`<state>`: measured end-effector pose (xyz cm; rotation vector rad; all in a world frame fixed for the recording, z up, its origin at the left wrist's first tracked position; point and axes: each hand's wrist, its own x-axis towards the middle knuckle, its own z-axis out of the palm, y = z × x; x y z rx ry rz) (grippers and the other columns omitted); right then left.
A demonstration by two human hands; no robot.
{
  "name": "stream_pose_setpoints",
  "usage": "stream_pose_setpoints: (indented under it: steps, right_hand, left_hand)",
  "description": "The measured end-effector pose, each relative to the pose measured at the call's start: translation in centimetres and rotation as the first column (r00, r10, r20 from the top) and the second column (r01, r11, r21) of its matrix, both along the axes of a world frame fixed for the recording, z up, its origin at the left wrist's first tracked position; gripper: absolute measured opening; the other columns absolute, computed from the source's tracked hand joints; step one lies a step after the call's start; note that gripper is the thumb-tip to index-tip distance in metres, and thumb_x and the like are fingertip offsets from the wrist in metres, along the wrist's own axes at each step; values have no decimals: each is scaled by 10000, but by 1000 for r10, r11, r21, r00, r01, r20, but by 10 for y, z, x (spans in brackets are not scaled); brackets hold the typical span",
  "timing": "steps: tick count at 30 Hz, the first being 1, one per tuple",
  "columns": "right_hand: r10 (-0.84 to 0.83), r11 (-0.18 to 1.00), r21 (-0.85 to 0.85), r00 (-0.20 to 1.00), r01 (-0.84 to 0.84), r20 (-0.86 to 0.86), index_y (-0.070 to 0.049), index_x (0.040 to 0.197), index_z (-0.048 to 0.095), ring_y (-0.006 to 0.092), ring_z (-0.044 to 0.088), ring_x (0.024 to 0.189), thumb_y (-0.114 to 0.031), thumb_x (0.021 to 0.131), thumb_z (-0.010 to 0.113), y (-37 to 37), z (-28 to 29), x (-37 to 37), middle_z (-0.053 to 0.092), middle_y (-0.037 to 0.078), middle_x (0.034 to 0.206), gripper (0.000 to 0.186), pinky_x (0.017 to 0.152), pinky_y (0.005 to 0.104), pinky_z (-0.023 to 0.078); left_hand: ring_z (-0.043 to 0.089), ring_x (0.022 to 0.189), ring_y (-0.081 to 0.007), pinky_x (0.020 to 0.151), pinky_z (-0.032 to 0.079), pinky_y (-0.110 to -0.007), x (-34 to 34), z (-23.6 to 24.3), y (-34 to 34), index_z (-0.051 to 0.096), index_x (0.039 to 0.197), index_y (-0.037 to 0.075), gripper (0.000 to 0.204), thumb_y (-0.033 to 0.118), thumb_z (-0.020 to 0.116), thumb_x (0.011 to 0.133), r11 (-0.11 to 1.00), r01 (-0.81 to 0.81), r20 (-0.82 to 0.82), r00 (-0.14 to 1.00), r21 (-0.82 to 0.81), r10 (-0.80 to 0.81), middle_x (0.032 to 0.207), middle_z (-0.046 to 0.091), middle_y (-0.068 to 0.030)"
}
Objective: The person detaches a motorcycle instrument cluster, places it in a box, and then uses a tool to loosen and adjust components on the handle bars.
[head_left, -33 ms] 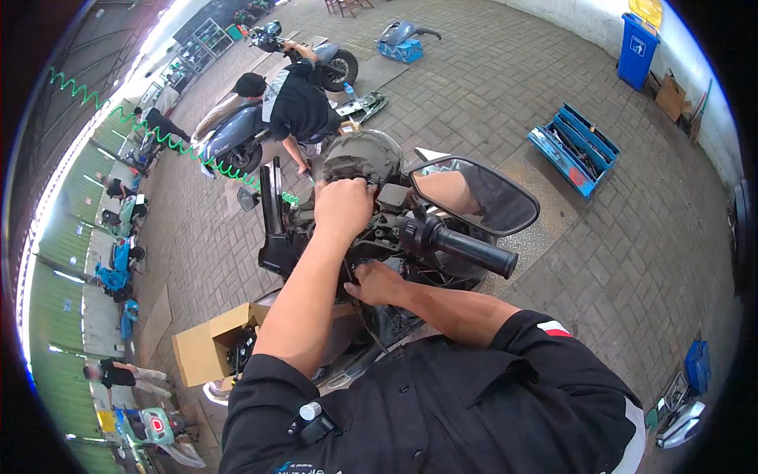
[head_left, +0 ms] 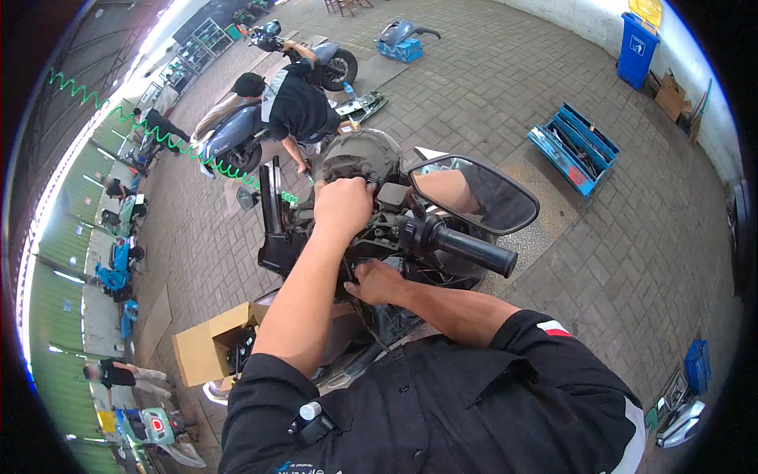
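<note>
A partly stripped scooter stands before me, its dark headlight housing (head_left: 365, 154) facing away. My left hand (head_left: 344, 205) is closed over the near edge of that housing; its fingertips are hidden behind the knuckles. Lower down, my right hand (head_left: 376, 283) reaches into the exposed front body below the handlebar, fingers curled. Whatever it grips is out of sight. To the right of my hands are a square dark reservoir cap (head_left: 393, 197), the black handlebar grip (head_left: 476, 253) and a mirror (head_left: 482, 193) reflecting an arm. A black panel (head_left: 274, 213) sticks up on the left.
An opened cardboard box (head_left: 201, 351) with dark parts stands at my left. A green coiled hose (head_left: 170, 136) hangs across the left side. Ahead, a co-worker (head_left: 296, 103) crouches beside another scooter (head_left: 233, 138). A blue toolbox (head_left: 580, 150) lies open on the right.
</note>
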<state>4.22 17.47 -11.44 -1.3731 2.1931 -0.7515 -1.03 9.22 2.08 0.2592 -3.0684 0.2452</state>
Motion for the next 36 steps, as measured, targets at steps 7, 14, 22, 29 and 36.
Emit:
stream_pose_setpoints:
  steps: [7, 14, 22, 29, 36]
  right_hand:
    - [-79, 997, 14, 995, 78, 56, 9, 981, 695, 392, 651, 960, -420, 876, 551, 10, -11, 7, 675, 235, 996, 465, 873, 458, 515]
    - [92, 973, 217, 995, -82, -38, 2, 919, 709, 377, 667, 914, -353, 838, 590, 53, -88, 20, 691, 215, 935, 383, 811, 461, 535]
    - [128, 911, 397, 992, -114, -9, -81, 908, 705, 365, 668, 834, -403, 838, 595, 164, -78, 12, 685, 174, 839, 347, 738, 471, 523]
    - [59, 882, 465, 997, -78, 55, -83, 904, 703, 381, 666, 849, -250, 812, 569, 290, -145, -5, 689, 185, 873, 233, 747, 482, 525]
    - [97, 794, 599, 994, -101, 40, -79, 878, 714, 371, 671, 866, -208, 799, 572, 359, -171, -44, 697, 181, 890, 208, 761, 474, 532]
  left_hand:
    - [671, 795, -375, 753, 511, -423, -20, -7, -40, 670, 937, -51, 438, 353, 504, 955, 805, -146, 229, 973, 576, 13, 808, 673, -240]
    - [659, 843, -380, 732, 512, -455, 3, -6, 0, 664, 870, -5, 323, 309, 594, 894, 952, -27, -185, 979, 305, 87, 808, 668, -229]
    - [605, 883, -463, 805, 463, -515, 0, -43, -16, 646, 858, -33, 412, 339, 496, 954, 804, -9, -256, 946, 594, 201, 888, 637, -284]
    - [652, 801, -379, 688, 506, -449, 12, -31, 3, 661, 909, 28, 236, 257, 665, 848, 853, -31, -318, 920, 521, 228, 816, 667, -200]
    - [629, 822, -435, 725, 493, -512, 5, -36, 2, 655, 815, 8, 411, 372, 516, 946, 824, -134, -240, 920, 551, 310, 819, 655, -237]
